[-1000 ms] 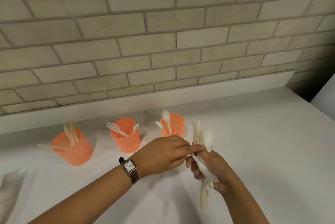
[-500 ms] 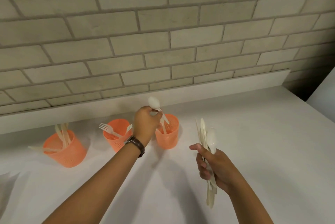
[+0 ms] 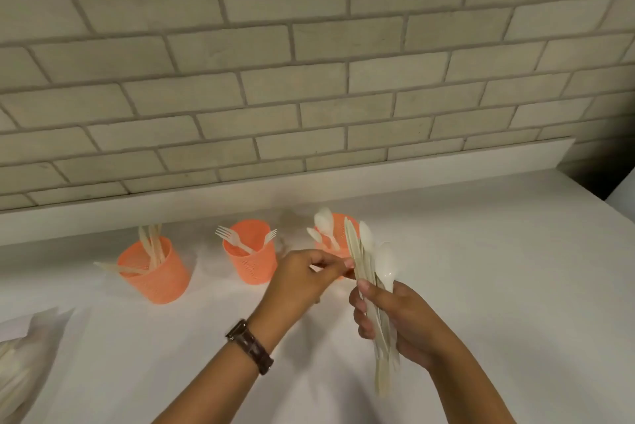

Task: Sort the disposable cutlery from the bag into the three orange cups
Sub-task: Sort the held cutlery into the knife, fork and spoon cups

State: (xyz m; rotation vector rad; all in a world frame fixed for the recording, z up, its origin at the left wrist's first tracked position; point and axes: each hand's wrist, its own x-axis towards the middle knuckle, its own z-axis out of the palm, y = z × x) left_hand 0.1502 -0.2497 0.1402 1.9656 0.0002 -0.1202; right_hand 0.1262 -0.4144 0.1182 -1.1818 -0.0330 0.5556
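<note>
Back from its reach over the spoon cup (image 3: 338, 234) half a second ago, the left hand (image 3: 302, 276) now meets the bundle (image 3: 369, 262) again, and the spoon it held up then is out of its fingers. Thumb and forefinger pinch at the bundle's left edge, the other fingers curled beneath; which piece they have, I cannot tell. The right hand (image 3: 398, 317) grips the bundle round its lower half, fingers wrapped in front and thumb behind, so the heads fan upward toward 12 o'clock and the handles hang toward 6. To do this pick well, I judge the right hand should ease its grip just enough for one piece to slide free, while the left draws it up and leftward along its length, not sideways, so that the neighbours do not spill. Reading the head before pulling would settle the cup: spoon bowls show on the bundle's right side, flat narrow blades on its left. The pieces are pale, thin and glossy, likely light and slippery against each other. From the bundle, the spoon cup stands just behind at 11 o'clock, the fork cup (image 3: 252, 264) near at 9 to 10 o'clock, and the knife cup (image 3: 154, 272) well apart at 9 o'clock. The bag (image 3: 20, 355) lies on the white counter (image 3: 481, 269) at 8 o'clock, by the frame's edge.
</note>
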